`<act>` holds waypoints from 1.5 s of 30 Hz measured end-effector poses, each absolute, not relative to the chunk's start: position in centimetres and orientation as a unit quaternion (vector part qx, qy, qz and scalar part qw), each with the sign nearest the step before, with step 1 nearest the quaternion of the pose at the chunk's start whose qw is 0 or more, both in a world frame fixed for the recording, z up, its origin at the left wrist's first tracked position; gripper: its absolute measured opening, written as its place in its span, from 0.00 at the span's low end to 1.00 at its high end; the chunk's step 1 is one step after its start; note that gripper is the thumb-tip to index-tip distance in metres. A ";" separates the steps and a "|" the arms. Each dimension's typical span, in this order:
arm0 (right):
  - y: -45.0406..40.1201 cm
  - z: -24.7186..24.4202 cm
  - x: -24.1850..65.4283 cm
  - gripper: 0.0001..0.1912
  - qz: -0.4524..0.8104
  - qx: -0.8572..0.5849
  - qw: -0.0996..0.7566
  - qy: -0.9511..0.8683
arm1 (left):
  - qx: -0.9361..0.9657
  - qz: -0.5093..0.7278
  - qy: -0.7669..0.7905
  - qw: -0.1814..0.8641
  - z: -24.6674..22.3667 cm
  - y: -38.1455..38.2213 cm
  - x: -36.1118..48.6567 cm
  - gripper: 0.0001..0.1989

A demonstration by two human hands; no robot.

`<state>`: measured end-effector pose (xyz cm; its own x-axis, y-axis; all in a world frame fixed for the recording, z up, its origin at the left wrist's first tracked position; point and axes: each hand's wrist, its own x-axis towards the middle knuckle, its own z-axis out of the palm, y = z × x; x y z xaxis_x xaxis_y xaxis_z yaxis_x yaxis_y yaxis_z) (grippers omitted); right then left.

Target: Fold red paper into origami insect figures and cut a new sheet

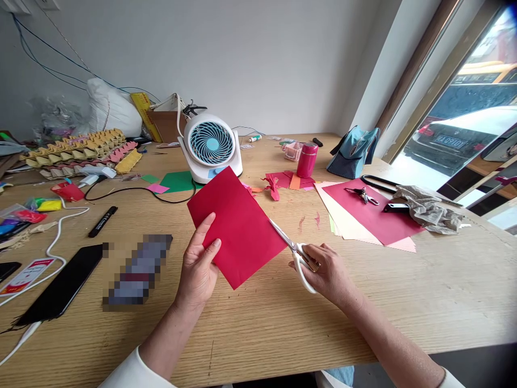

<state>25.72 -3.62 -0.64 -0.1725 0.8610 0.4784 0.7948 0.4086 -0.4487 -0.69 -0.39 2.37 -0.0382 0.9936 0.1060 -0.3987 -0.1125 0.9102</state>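
Observation:
My left hand (198, 262) grips a red sheet of paper (238, 226) by its left edge, thumb in front, holding it tilted above the table. In my right hand (329, 274) are white-handled scissors (299, 256), fingers through the loops. Their blades point up and left, with the tips at the sheet's right edge. Whether the blades are parted is hard to make out. Beyond the sheet, a small crumpled red paper piece (273, 187) lies on the table.
A white fan (210, 144) stands behind the sheet. A red flask (307, 160) and a blue bag (352, 152) are at the back right. Red paper (371, 215) with keys (365, 197) lies on pale sheets. Leftward are a black marker (103, 221), a black phone (60, 285) and egg trays (81, 153).

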 end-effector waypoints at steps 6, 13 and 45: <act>-3.7 -0.9 25.8 0.19 0.051 -0.548 0.342 -0.762 | 0.413 0.621 0.366 0.557 2.2 -0.3 -0.8 0.37; -3.4 -0.8 25.8 0.20 0.055 -0.572 0.351 -0.739 | 0.409 0.618 0.362 0.565 2.3 -0.3 -0.7 0.38; -3.3 -0.3 26.2 0.12 0.252 -0.516 0.346 -0.742 | 0.463 0.547 0.381 0.584 1.3 -0.8 -0.3 0.36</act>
<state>26.22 -3.26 -0.29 -0.2285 0.9400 0.2534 0.5908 0.3408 -0.7313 -0.27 -0.82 1.29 0.1125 0.9917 0.0621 -0.2863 -0.0275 0.9577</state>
